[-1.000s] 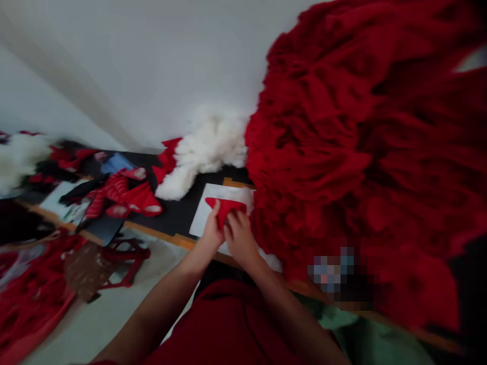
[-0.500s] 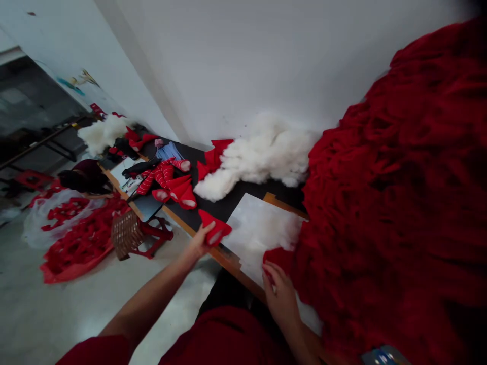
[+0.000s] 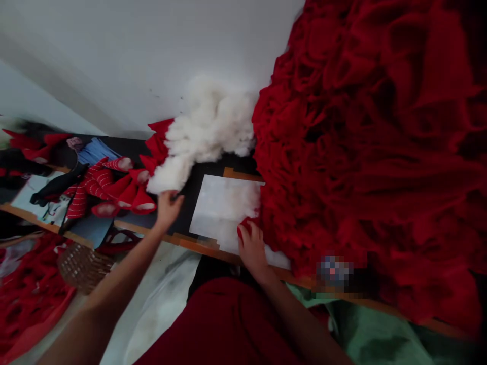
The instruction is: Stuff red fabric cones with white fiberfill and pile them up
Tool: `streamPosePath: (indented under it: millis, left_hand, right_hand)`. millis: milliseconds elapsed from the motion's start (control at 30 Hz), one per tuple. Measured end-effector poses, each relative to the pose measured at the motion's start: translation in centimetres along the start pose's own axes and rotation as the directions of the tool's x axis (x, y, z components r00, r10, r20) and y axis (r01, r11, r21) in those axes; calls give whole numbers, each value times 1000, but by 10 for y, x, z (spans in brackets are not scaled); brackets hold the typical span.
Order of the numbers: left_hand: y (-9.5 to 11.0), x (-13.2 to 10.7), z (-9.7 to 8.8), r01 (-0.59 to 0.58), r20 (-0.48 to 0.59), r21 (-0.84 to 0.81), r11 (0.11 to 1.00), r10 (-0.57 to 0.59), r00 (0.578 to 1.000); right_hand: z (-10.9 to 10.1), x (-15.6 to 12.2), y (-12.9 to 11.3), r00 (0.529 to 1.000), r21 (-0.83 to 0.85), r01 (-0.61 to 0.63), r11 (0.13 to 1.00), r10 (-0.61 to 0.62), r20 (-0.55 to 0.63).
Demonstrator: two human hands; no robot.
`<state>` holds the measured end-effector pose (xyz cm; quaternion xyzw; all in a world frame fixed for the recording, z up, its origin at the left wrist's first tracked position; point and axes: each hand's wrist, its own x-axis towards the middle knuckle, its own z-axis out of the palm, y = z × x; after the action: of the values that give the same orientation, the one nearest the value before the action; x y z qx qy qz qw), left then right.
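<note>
My left hand (image 3: 168, 210) is at the lower tip of a heap of white stuffing (image 3: 211, 119), its thumb apart from the fingers. Close by on its left lie red pointed fabric pieces with white stuffing showing at their ends (image 3: 144, 203), beside red white-striped stuffed pieces (image 3: 91, 182). My right hand (image 3: 253, 248) pinches a red fabric piece (image 3: 243, 229) over the white sheet (image 3: 207, 205) on the dark table. Most of that piece is hidden behind the fingers or merges with the red pile.
A tall heap of red fabric (image 3: 342, 152) covers the table's right side against the wall. Blue strips (image 3: 98, 151) lie at the back left. Below the table edge are a brown woven stool (image 3: 81, 266), red pieces on the floor (image 3: 26, 299) and green cloth (image 3: 376, 329).
My view has swung right. The red stuffed piece has left my left hand, which has moved to the white stuffing. My right hand stays at the red fabric by the sheet.
</note>
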<state>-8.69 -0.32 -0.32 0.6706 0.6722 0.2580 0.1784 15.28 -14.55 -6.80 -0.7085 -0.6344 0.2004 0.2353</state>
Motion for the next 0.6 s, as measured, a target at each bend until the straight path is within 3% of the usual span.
streamPosePath:
  millis: [67,133,200,267,433,533,600]
  left_hand:
    - [19,-32,47,-65,169,-65,996,75,983]
    - [36,-60,82,-102,273,-110,989,129,953]
    - [48,-78,103,-107,304,-124,986,141,942]
    - [54,-87,112,-105,307,-121,987,138,942]
    - [54,-92,105,28,302,-204,978,36,952]
    - [39,-82,83,33,209,-156,987,0,978]
    - [21,-63,58,20,77,-7,1000,-19,997]
  right_hand:
    - [3,3,7,999,-80,-9,997,13,39]
    - [6,4,17,996,-139,-10,990,23,88]
    - [11,2,29,991,-188,-22,982,46,125]
    - [15,0,40,989,-209,-23,978,52,135]
    - [15,2,53,983,-108,-25,994,44,180]
    - [-1,7,49,975,79,-100,992,82,206]
    - [-19,10,44,969,255,-172,952,118,215]
